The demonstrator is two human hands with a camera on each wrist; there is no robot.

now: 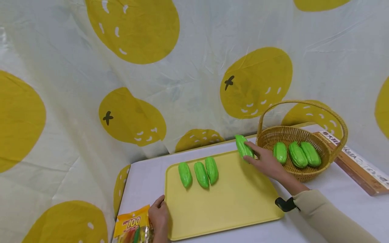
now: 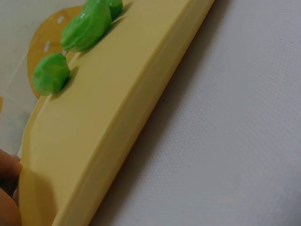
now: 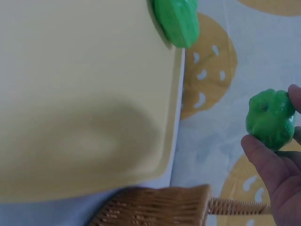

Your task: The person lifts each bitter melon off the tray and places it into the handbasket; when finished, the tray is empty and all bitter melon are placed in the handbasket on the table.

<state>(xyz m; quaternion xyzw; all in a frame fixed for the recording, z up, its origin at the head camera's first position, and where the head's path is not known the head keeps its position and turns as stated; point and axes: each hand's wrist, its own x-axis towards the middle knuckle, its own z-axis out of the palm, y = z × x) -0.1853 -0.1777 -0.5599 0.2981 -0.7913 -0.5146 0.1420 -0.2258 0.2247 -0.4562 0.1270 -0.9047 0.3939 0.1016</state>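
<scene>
My right hand (image 1: 262, 160) pinches a glossy, ribbed green vegetable (image 1: 242, 145) between thumb and fingers, above the far right part of the yellow tray (image 1: 225, 202). The right wrist view shows the lobed end of this vegetable (image 3: 270, 117). Three similar vegetables lie toward the tray's far left: one apart (image 1: 185, 174), and two side by side, the left one (image 1: 201, 174) and the right one (image 1: 211, 169). At the tray's left edge, my left hand (image 1: 159, 217) grips the rim; its fingers (image 2: 8, 169) show at the border in the left wrist view.
A wicker basket (image 1: 275, 133) with a tall handle stands right of the tray, holding three more green vegetables (image 1: 297, 155). Behind it lies a brown pasta box (image 1: 355, 165). A yellow candy bag (image 1: 132, 224) sits by my left hand. A lemon-print curtain (image 1: 194, 84) hangs behind the table.
</scene>
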